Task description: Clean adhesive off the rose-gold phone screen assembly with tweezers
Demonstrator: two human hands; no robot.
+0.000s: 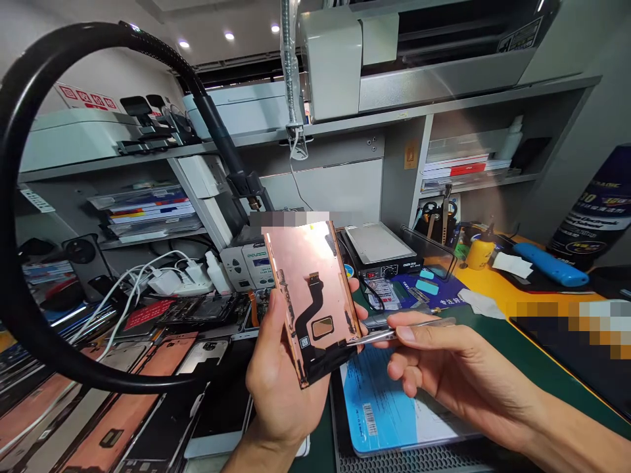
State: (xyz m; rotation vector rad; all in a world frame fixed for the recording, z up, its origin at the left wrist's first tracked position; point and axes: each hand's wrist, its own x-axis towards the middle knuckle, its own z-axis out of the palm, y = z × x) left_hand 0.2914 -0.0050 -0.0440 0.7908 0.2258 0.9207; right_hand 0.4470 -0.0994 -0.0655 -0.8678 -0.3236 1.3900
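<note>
A copper-backed phone screen (288,263) is held upright and slightly tilted in my left hand (283,381), thumb along one edge and fingertips round the other. On its back run a black flex cable (311,309) and a strip of black tape (332,362) along the bottom. My right hand (434,358) pinches metal tweezers (379,337) between thumb and fingers. The tips of the tweezers meet the lower right edge of the screen, by the upper end of the tape; whether they grip anything there is too small to tell.
Below the hands lies a blue and white package (365,407) on a green mat. Several phone panels (123,394) crowd the left. A black flexible hose (10,230) loops across the left side. Behind stand a heating plate (379,246), a yellow bottle (480,249) and a spray can (591,210).
</note>
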